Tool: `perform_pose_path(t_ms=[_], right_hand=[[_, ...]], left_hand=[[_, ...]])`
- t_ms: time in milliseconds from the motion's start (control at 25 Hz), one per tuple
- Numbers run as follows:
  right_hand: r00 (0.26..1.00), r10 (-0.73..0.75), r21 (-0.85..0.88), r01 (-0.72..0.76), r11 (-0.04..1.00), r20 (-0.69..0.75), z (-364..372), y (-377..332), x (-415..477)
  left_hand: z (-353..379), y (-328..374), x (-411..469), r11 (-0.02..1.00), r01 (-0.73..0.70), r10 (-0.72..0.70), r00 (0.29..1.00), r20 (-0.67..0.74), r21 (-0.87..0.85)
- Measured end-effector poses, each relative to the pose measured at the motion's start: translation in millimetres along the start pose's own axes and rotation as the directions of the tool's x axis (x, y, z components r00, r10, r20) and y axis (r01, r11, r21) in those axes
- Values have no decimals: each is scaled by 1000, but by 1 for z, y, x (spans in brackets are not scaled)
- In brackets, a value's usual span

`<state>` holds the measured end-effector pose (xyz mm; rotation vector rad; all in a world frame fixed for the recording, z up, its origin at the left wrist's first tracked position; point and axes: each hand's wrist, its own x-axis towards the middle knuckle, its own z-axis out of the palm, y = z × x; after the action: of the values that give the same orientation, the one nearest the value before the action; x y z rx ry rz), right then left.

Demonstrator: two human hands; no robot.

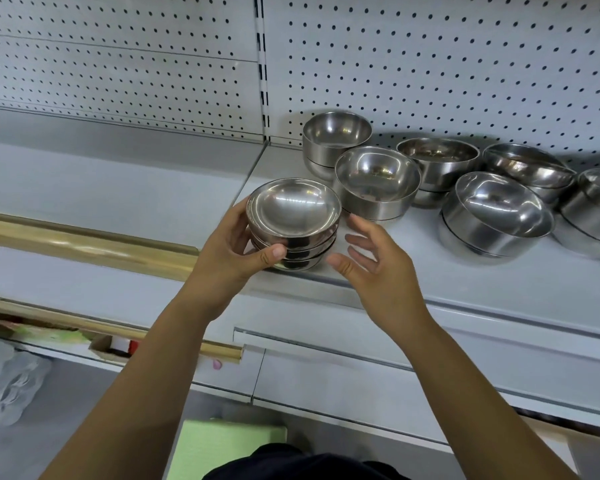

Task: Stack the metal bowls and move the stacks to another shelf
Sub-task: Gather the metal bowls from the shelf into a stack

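Left hand (238, 251) grips stack of shallow bowls (293, 225) at front left corner of right shelf (465, 275), thumb pressed on stack's front side. Right hand (374, 261) spread, empty, just beside stack, not touching. Deeper bowls (378, 181) behind and to right sit in short nested pairs, some tilted. Left shelf (101, 174) bare. Judgement: stacking partly done, no stack moved across yet; most of task left.

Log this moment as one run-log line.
left hand: gripping stack of shallow bowls | right hand: open beside stack, not touching | stack: at front edge of shelf | other bowls: on same shelf
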<state>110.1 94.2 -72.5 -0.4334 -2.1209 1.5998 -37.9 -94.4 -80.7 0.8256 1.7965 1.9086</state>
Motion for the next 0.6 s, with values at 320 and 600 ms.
perform_pose_path(t_ms=[320,600], right_hand=[[987,33,169,-6,986,-155,-36,6,-40],[943,43,86,-15,996,-331,-146,10,-106]], left_hand=[[60,9,-25,996,-88,89,995,40,-33],[176,16,-31,996,-89,87,979,183,0]])
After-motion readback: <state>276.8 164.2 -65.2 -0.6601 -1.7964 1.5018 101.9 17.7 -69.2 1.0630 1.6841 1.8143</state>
